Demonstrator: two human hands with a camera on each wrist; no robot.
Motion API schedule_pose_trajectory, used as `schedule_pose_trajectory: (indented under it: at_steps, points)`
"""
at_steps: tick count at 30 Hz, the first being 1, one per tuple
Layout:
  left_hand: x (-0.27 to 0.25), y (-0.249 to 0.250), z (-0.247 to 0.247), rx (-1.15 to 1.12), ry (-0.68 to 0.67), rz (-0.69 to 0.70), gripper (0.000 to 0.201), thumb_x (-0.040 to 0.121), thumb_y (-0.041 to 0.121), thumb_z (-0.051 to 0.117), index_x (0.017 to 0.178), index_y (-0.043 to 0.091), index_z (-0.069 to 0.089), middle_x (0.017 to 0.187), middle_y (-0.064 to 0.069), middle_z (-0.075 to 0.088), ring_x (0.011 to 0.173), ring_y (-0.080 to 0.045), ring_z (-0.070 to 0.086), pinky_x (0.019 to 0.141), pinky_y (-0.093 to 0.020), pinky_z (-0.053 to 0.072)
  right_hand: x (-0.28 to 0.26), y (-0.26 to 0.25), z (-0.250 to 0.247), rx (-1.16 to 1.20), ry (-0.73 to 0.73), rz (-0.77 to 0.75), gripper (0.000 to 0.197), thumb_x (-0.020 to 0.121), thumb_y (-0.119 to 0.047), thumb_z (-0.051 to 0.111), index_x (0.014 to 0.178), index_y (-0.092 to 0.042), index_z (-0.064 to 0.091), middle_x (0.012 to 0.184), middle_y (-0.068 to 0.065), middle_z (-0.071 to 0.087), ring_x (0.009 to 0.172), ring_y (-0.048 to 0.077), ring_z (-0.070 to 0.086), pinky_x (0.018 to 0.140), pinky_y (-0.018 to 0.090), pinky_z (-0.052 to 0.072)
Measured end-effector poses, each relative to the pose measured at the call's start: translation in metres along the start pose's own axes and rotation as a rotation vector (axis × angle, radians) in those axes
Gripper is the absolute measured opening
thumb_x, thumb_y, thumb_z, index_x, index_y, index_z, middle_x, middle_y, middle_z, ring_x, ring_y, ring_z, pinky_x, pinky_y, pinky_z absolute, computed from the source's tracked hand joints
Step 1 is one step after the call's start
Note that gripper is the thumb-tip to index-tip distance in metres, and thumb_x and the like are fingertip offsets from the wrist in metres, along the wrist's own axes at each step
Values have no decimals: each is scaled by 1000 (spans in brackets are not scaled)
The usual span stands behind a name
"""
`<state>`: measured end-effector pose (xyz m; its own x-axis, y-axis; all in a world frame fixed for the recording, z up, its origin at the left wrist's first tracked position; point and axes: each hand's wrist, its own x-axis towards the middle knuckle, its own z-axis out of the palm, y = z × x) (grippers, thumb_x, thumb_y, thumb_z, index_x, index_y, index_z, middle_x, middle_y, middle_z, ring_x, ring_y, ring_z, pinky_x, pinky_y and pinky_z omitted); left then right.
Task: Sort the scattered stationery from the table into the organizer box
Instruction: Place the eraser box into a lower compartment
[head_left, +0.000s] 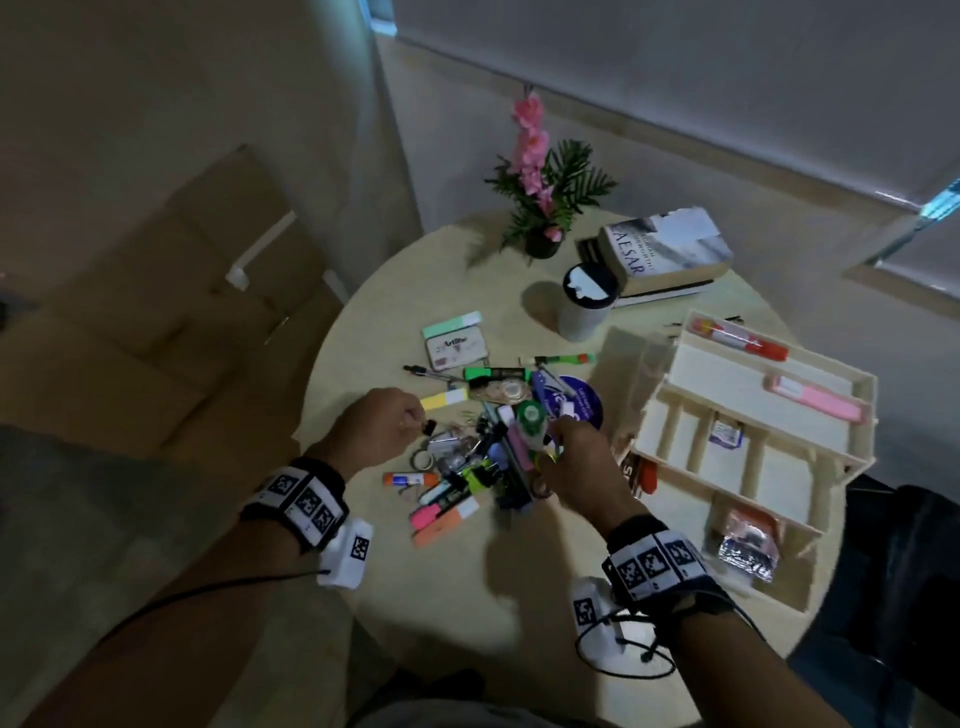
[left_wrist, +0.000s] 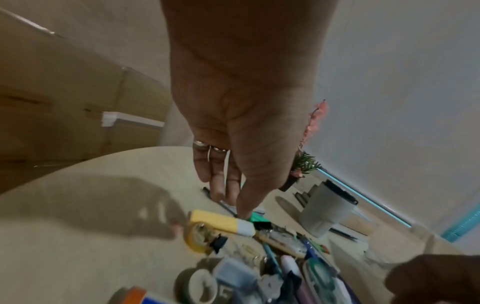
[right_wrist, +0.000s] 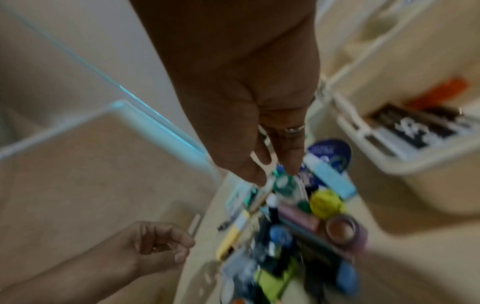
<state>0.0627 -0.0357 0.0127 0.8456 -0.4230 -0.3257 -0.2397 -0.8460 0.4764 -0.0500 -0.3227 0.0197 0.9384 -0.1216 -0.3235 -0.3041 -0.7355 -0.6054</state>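
Observation:
A heap of stationery (head_left: 493, 441) lies mid-table: pens, highlighters, tape rolls, clips, a green-and-white correction tape (head_left: 530, 415). My left hand (head_left: 415, 415) hovers at the heap's left edge with fingers curled and thumb against the index finger; I see nothing in it. A black binder clip (head_left: 428, 427) lies just off its fingertips, beside a yellow-and-white bar (left_wrist: 221, 223). My right hand (head_left: 553, 434) hangs over the heap's right side, fingers pointing down at the correction tape, slightly apart; that wrist view is blurred. The cream organizer box (head_left: 841, 457) stands at the right.
The organizer holds a red marker (head_left: 743, 338), a pink case (head_left: 815, 400) and a packet of clips (head_left: 748, 545). Behind the heap stand an Artline tin (head_left: 457, 348), a lidded cup (head_left: 582, 306), stacked books (head_left: 665, 254) and a potted plant (head_left: 545, 197). Bare tabletop (head_left: 467, 582) lies in front.

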Motion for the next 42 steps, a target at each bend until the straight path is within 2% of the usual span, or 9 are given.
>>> schedule_pose_trajectory:
  at_steps: [4, 8, 18, 25, 29, 31, 35, 40, 42]
  points:
    - [-14, -17, 19, -12, -38, -10, 18, 89, 18, 78, 106, 14, 76, 105, -6, 75, 96, -21, 71, 80, -28, 53, 24, -10, 36, 18, 4, 116, 42, 103, -35, 61, 130, -3, 57, 121, 25, 63, 108, 42, 63, 88, 44, 54]
    - [-17, -16, 29, -65, -56, 31, 17, 91, 18, 76, 108, 15, 76, 106, -3, 75, 96, -17, 70, 79, -29, 55, 45, -12, 59, -120, 92, 188, 62, 102, -63, 47, 140, -14, 47, 125, 22, 55, 109, 44, 62, 87, 50, 55]
    - [26, 6, 23, -45, -1, 131, 14, 94, 17, 71, 107, 19, 74, 112, -1, 71, 98, -19, 69, 80, -35, 58, 52, -11, 74, -40, 200, 207, 66, 93, -82, 44, 124, -24, 51, 114, 12, 62, 94, 34, 67, 78, 51, 61]
    - [79, 43, 39, 109, -24, 297, 43, 84, -3, 66, 122, 16, 63, 125, -6, 57, 111, -30, 58, 87, -45, 56, 7, -22, 51, 153, 285, 214, 49, 87, -68, 71, 108, -28, 53, 108, -4, 62, 88, 15, 65, 70, 35, 60]
    - [99, 63, 59, 240, -42, 392, 48, 78, 1, 72, 123, 16, 61, 127, -4, 57, 117, -29, 53, 95, -47, 52, -23, -9, 42, 279, 306, 275, 35, 89, -33, 82, 113, -26, 58, 110, -5, 69, 90, 4, 66, 65, 16, 55]
    - [106, 70, 66, 256, -6, 394, 41, 83, 5, 69, 122, 17, 62, 128, -4, 57, 119, -29, 52, 98, -45, 51, -33, 3, 41, 276, 335, 303, 39, 87, -33, 83, 119, -23, 61, 109, -6, 72, 87, 10, 70, 70, 31, 62]
    - [124, 66, 58, 259, 108, 272, 33, 86, 21, 71, 117, 15, 62, 124, -6, 57, 115, -28, 50, 94, -44, 50, -45, 12, 42, 261, 366, 316, 37, 87, -28, 84, 118, -26, 64, 106, -11, 72, 91, 13, 72, 78, 42, 64]
    - [140, 32, 36, 338, 132, 38, 47, 83, 15, 69, 128, 14, 55, 131, -12, 52, 122, -37, 51, 96, -49, 51, -43, 3, 51, 264, 357, 287, 34, 87, -20, 84, 115, -19, 65, 102, -10, 70, 85, -1, 65, 65, 8, 49]
    - [144, 19, 34, 372, 89, 55, 44, 86, 14, 66, 129, 14, 54, 131, -13, 52, 122, -37, 52, 97, -50, 51, -32, 0, 59, 273, 334, 276, 33, 89, -15, 82, 117, -17, 65, 108, -5, 71, 85, -2, 65, 62, 6, 50]
